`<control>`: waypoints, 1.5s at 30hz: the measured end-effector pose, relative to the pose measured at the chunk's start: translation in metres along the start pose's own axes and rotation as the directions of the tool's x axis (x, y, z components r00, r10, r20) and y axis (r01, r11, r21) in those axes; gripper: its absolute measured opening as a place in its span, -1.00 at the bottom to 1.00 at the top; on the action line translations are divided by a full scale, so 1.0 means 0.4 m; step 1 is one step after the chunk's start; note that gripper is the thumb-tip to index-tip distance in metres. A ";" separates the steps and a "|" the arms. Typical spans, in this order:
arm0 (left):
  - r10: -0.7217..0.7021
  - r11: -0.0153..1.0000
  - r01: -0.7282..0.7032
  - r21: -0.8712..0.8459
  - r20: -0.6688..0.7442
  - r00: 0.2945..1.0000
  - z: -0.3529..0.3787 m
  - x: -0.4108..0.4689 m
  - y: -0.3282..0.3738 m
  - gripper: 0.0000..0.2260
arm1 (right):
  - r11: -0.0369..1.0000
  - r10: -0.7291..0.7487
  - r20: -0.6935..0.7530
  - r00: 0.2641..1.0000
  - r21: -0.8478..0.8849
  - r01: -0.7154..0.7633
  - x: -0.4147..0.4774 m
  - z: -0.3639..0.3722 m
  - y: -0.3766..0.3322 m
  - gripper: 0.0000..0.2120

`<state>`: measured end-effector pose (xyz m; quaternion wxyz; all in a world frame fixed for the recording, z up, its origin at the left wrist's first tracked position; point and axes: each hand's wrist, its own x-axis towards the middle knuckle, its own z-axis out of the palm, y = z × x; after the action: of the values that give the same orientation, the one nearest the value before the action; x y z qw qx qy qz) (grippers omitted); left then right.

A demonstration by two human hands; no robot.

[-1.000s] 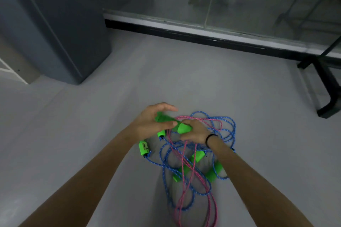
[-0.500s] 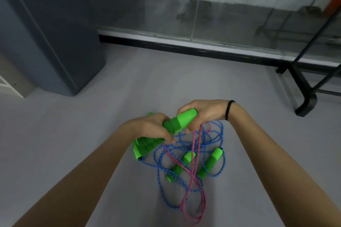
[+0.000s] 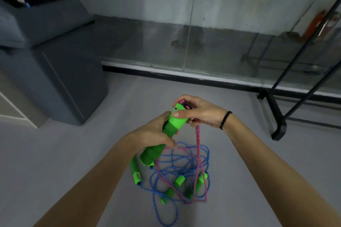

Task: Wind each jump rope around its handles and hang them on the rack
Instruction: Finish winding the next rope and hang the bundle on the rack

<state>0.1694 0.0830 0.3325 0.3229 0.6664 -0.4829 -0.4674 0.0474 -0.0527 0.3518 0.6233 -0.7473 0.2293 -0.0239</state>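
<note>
Left hand (image 3: 155, 132) and right hand (image 3: 201, 114) grip green handles (image 3: 175, 123) above tangled ropes (image 3: 184, 167).
Grey bin (image 3: 55, 79) left, black rack (image 3: 276, 116) right, grey floor (image 3: 55, 162).

Pale grey floor (image 3: 55, 162), dark grey lidded bin (image 3: 60, 72) at left, glass wall (image 3: 221, 24) with black base strip (image 3: 184, 79) ahead.

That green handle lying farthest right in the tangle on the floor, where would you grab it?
Probably across its upper end, coming straight down, fingers on its two long sides. The right-most handle lies flat and slanted on the floor, and the pink rope crosses it lower down, so the top looks barest. The left hand and right hand both grip other handles.
</note>
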 end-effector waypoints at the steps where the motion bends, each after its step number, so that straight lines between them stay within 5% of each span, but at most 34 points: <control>1: 0.020 1.000 -0.021 -0.016 -0.006 1.000 -0.020 -0.020 0.068 -0.42 | 1.000 -0.014 -0.025 1.000 -0.003 0.014 -0.023 -0.018 -0.065 -0.72; 6: 0.069 0.997 -0.071 -0.037 -0.042 0.997 -0.140 -0.125 0.428 -0.49 | 0.996 -0.084 -0.131 0.988 0.002 0.085 -0.147 -0.145 -0.433 -0.83; 12: 0.064 0.998 -0.063 0.014 -0.118 0.991 -0.296 -0.237 0.855 -0.66 | 0.987 -0.162 -0.232 0.959 -0.017 0.162 -0.272 -0.300 -0.909 -0.72; 16: 0.092 0.995 -0.080 0.056 -0.240 0.966 -0.390 -0.313 1.102 -0.68 | 0.936 -0.182 -0.309 0.934 0.236 0.260 -0.342 -0.363 -1.108 -0.39; 19: 0.128 0.990 -0.110 0.086 -0.238 0.963 -0.430 -0.370 1.224 -0.51 | 0.860 -0.190 -0.452 0.871 0.351 0.370 -0.393 -0.355 -1.150 -0.45; 24: 0.177 0.983 -0.182 0.018 -0.342 0.923 -0.467 -0.434 1.350 -0.68 | 0.925 -0.328 -0.709 0.624 -0.109 0.363 -0.466 -0.249 -1.081 -0.64; 26: 0.195 0.978 -0.209 0.003 -0.370 0.908 -0.479 -0.450 1.387 -0.72 | 0.913 -0.347 -0.601 0.720 -0.391 0.113 -0.497 -0.222 -1.052 -0.73; 29: 0.224 0.968 -0.156 0.196 -0.395 0.891 -0.500 -0.455 1.417 -0.69 | 0.561 -0.191 -0.344 0.919 -0.807 -0.185 -0.561 -0.208 -1.110 -0.76; 31: 0.255 0.910 -0.081 0.407 -0.395 0.883 -0.505 -0.457 1.427 -0.67 | 0.323 -0.107 -0.170 0.980 -0.938 -0.127 -0.608 -0.203 -1.219 -0.74; 33: 0.312 0.768 -0.022 0.640 -0.345 0.885 -0.497 -0.464 1.439 -0.64 | 0.207 -0.041 0.024 0.999 -0.978 0.032 -0.657 -0.203 -1.343 -0.76; 36: 0.409 0.394 -0.025 0.919 -0.151 0.900 -0.474 -0.476 1.446 -0.62 | 0.291 -0.088 0.175 0.981 -0.937 0.194 -0.697 -0.231 -1.496 -0.77; 39: 0.388 0.139 -0.151 0.979 0.086 0.917 -0.479 -0.498 1.436 -0.65 | 0.414 -0.269 0.087 0.959 -0.889 0.197 -0.688 -0.304 -1.575 -0.79; 43: 0.568 0.119 -0.388 0.914 0.258 0.781 -0.521 -0.526 1.419 -0.60 | 0.701 -0.378 -0.115 0.918 -0.683 0.203 -0.616 -0.397 -1.527 -0.82; 45: 0.692 0.185 -0.456 0.871 0.214 0.690 -0.549 -0.533 1.424 -0.57 | 0.796 -0.368 -0.225 0.902 -0.578 0.180 -0.578 -0.408 -1.457 -0.82</control>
<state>0.1593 0.0949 0.9791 0.1340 0.5451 -0.8226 0.0910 -0.0293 -0.0480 0.9951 0.3282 -0.9037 0.2142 -0.1723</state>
